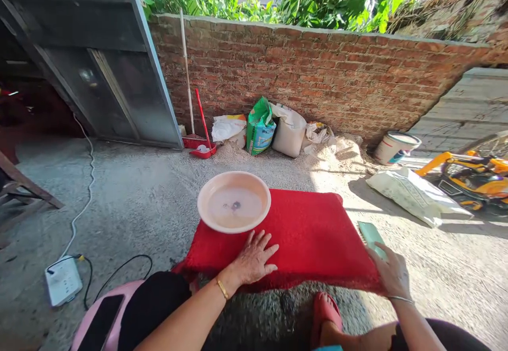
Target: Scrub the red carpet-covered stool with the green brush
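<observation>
A wet red cloth (305, 229) is draped over a low, flat support in front of me. My left hand (255, 258) lies on the cloth's near left part, fingers spread, holding nothing. Just beyond it, a pale pink basin (203, 210) of cloudy water rests on the cloth's far left corner. At the right edge, my right hand (391, 271) grips a flat, light green scrub brush (372, 234), tilted down beside the cloth. Its underside is mostly hidden.
A white power strip (63, 282) with cables lies on the concrete at left. Sacks (289, 131) and a red dustpan (204, 151) stand by the brick wall (317, 70). A bucket (397, 147), flattened sack (416, 192) and yellow toy excavator (476, 173) are at right.
</observation>
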A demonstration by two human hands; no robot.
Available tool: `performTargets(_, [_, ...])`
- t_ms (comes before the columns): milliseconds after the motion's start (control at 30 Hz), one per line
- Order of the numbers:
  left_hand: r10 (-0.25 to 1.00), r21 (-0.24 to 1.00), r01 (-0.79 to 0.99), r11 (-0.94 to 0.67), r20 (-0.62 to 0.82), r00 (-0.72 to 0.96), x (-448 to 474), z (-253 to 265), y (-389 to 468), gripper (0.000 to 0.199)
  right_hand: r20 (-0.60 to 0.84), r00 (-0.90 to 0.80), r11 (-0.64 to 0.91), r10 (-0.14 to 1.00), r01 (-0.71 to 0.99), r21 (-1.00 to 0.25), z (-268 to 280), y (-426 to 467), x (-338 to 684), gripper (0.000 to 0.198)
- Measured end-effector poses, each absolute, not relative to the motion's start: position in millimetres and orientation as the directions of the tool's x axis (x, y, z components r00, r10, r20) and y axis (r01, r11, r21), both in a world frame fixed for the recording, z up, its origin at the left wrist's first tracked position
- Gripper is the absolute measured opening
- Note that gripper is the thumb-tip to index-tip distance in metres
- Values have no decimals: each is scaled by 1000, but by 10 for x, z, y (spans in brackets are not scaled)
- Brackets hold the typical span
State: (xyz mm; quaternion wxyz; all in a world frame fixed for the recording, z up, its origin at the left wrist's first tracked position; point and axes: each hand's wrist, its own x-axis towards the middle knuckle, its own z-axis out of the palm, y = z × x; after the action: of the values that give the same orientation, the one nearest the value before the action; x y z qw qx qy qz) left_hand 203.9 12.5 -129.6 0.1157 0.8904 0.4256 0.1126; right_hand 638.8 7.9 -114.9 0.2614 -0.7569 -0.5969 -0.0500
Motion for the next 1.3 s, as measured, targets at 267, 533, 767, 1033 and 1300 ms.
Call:
performTargets(267, [662,255,628,-735,70,746,1958,-1524,-101,69,456,148,136,877,835,-534,-1211,-115,5250,42])
performTargets(533, [789,290,746,-599,60,611,1898,-1641,-92,81,437,-37,293,899,793,-535,-1630,-292,4762,34])
performTargets(767, [778,261,751,-607,-1,629,1811,-1492,-31,79,388,-90,305,917,786,-538,-1621,-183,4801,36])
performTargets(1033, [797,161,785,-598,15,604,1782,-1449,-82,82,380,-115,308,918,810,-498,-1506,-173,4717,41])
performTargets(1300, [835,149,826,-543,-5,550,1822,-1236,-189,78,200,-194,260,961,882,-394,-1209,-204,4706,42])
